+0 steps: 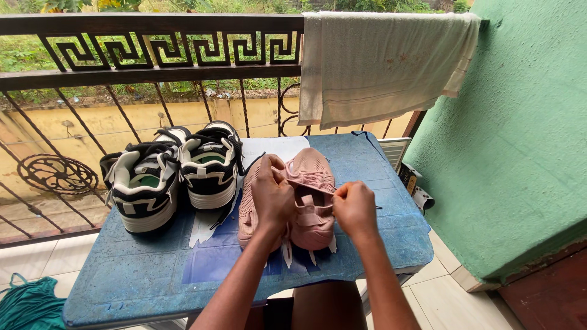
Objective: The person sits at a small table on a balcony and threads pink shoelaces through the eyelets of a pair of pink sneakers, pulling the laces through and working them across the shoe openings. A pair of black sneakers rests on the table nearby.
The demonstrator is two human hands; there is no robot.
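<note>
Two pink knit sneakers (310,177) lie side by side in the middle of a worn blue table (128,275). My left hand (273,197) rests on top of the left pink sneaker, gripping its upper. My right hand (354,208) sits at the right side of the right pink sneaker, fingertips pinched on a lace near its tongue. White lace ends stick out below the heels.
A pair of black-and-white sneakers (171,174) stands at the table's left, with white paper (269,148) under the shoes. A dark metal railing (147,49) runs behind, with a pale towel (382,64) draped over it. A green wall (520,140) is at the right; teal cloth (27,305) lies on the floor.
</note>
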